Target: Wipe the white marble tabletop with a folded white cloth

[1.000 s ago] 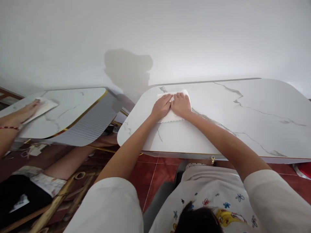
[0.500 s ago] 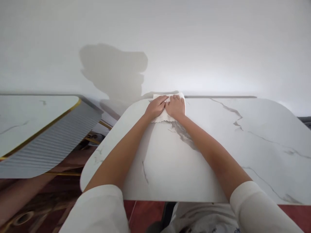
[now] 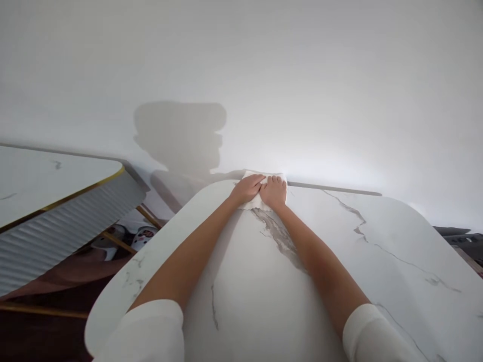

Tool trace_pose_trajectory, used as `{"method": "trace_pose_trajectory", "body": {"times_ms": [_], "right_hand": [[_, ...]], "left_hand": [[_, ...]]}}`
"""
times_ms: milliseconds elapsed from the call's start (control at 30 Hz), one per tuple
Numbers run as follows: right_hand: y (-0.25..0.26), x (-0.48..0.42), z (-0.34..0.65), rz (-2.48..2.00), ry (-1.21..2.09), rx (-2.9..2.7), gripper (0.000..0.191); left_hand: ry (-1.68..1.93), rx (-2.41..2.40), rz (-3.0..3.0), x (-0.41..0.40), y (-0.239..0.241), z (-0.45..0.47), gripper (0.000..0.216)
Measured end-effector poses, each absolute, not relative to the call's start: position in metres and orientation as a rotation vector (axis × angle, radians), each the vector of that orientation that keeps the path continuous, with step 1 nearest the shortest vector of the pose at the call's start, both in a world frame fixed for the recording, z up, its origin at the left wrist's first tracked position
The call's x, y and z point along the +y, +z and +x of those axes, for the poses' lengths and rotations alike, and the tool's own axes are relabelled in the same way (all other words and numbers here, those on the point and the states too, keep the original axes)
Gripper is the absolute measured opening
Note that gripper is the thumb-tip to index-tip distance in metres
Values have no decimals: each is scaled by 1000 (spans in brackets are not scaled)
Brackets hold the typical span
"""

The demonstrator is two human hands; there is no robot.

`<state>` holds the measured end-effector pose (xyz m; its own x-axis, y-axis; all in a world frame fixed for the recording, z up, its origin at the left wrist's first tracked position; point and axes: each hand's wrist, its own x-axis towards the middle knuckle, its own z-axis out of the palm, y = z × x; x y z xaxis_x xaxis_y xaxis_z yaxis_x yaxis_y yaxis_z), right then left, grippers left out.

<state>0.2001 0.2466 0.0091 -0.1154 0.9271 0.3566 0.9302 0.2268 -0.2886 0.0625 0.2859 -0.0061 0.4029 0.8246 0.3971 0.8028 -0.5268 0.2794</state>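
A white cloth [image 3: 252, 204] lies flat at the far edge of a white marble-patterned table [image 3: 241, 281]. Both hands press down on it. My left hand [image 3: 247, 190] rests on the cloth's left part, fingers together, stretched out and angled to the right. Beside it, my right hand [image 3: 274, 192] is flat on the right part, with fingers slightly apart and pointing at the wall. The thumb of my right hand is close to the left fingertips. The cloth beneath my palms is hidden.
Just behind the table rises a white wall [image 3: 320, 90] bearing a shadow. To the left is another white-topped table [image 3: 56, 186] with gold trim and a ribbed side. Shoes or similar items [image 3: 143, 236] show under it. Dark objects [image 3: 462, 241] sit beyond the right corner.
The view has tilted upward and turned slightly, so the table appears lower. My hands and the cloth stay together near the same spot at the far edge.
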Motion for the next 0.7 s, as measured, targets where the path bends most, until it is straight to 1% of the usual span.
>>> {"method": "trace_pose_trajectory", "body": {"times_ms": [300, 467, 700], "right_hand": [[9, 207, 201, -1721, 44, -2065, 52], [9, 171, 192, -1709, 80, -2110, 56], [7, 116, 166, -1608, 111, -2166, 59]], "left_hand": [[737, 1451, 2711, 250, -8, 63, 50], [701, 1428, 2724, 213, -10, 48, 52], [649, 1520, 2724, 151, -19, 12, 56]]}}
